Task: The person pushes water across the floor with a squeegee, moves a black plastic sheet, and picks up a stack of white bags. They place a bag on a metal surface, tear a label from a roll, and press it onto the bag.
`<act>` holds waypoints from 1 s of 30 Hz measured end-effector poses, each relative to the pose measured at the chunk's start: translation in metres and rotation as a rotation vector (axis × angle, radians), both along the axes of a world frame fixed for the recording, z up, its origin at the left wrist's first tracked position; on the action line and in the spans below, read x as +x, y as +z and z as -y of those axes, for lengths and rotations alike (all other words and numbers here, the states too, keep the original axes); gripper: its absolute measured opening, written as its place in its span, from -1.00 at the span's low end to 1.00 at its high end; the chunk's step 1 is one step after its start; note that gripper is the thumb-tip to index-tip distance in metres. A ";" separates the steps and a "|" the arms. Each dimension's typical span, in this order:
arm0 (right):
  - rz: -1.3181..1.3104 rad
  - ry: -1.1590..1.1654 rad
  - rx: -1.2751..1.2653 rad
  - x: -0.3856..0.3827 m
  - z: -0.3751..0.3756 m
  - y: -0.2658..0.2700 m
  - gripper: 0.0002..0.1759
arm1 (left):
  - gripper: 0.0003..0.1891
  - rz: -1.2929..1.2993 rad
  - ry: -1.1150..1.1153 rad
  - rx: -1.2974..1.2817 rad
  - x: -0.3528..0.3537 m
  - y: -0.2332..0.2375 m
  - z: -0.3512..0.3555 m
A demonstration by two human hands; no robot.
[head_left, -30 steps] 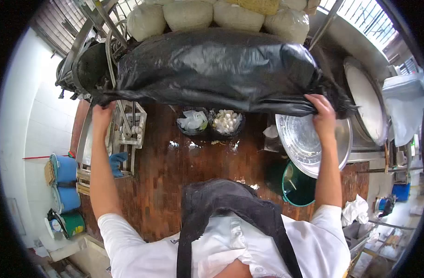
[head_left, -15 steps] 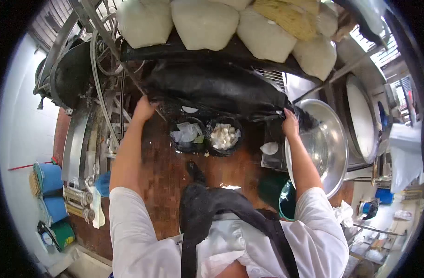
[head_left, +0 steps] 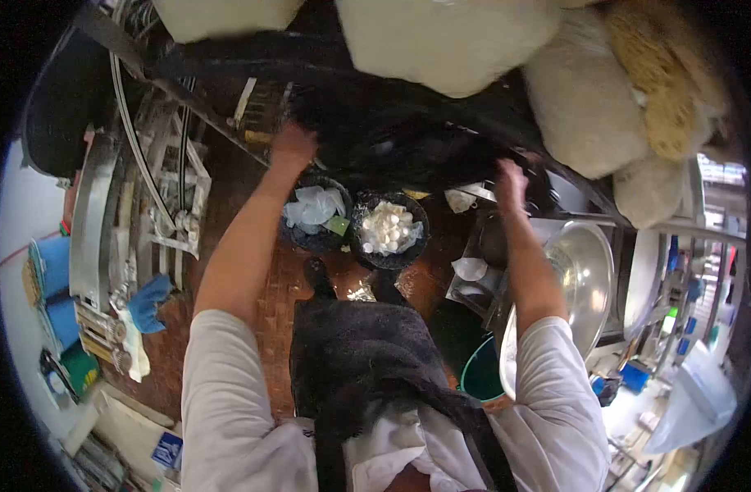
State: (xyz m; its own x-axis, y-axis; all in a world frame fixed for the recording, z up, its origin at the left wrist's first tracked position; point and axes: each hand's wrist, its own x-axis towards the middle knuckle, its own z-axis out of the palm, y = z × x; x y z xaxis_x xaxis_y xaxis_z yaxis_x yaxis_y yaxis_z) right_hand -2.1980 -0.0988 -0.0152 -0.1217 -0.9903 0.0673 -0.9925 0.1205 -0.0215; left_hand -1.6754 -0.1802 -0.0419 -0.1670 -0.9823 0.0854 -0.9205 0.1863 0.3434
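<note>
A large black plastic bag (head_left: 400, 135) lies under a rack shelf that carries pale sacks (head_left: 449, 37). My left hand (head_left: 292, 148) presses on the bag's left end. At the bag's right end my right hand (head_left: 509, 176) pushes against it. Whether the fingers grip the plastic is hard to tell, as both hands are partly buried in its folds. Just below the bag, on the wet brick-red floor (head_left: 252, 271), stand two dark baskets: one (head_left: 314, 215) with clear plastic scraps, the other (head_left: 389, 230) with small white pieces.
A wide steel basin (head_left: 584, 279) leans at the right above a green bucket (head_left: 482, 373). A metal machine and frame (head_left: 146, 197) fill the left, with blue tubs (head_left: 52, 283) and a blue cloth (head_left: 150, 299) beside them. More sacks and a yellow noodle bundle (head_left: 658, 90) sit upper right.
The black bag has gone from being held up wide in front of me to lying tucked beneath the shelf. Both hands have followed it forward and down, and my view has tipped lower.
</note>
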 end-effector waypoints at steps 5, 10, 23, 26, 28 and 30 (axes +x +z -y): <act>-0.162 -0.543 0.041 -0.093 -0.040 -0.008 -0.57 | -0.53 -0.285 -0.241 -0.021 -0.105 -0.008 0.027; 0.034 0.316 -0.030 -0.009 0.020 -0.078 -0.32 | -0.68 0.171 0.052 -0.045 -0.033 -0.011 0.086; -0.276 0.224 -0.150 -0.110 0.202 0.005 -0.44 | -0.75 -0.463 -0.040 -0.434 -0.089 -0.042 0.041; -0.362 -0.011 0.008 -0.151 0.131 -0.003 -0.49 | -0.72 -0.352 0.168 -0.250 -0.091 -0.025 0.034; -0.340 0.051 0.089 -0.147 0.103 -0.021 -0.52 | -0.70 -0.522 0.272 0.131 -0.056 -0.009 0.051; -0.279 0.363 0.040 -0.126 0.103 -0.044 -0.55 | -0.70 -0.547 0.344 0.202 -0.028 -0.033 0.081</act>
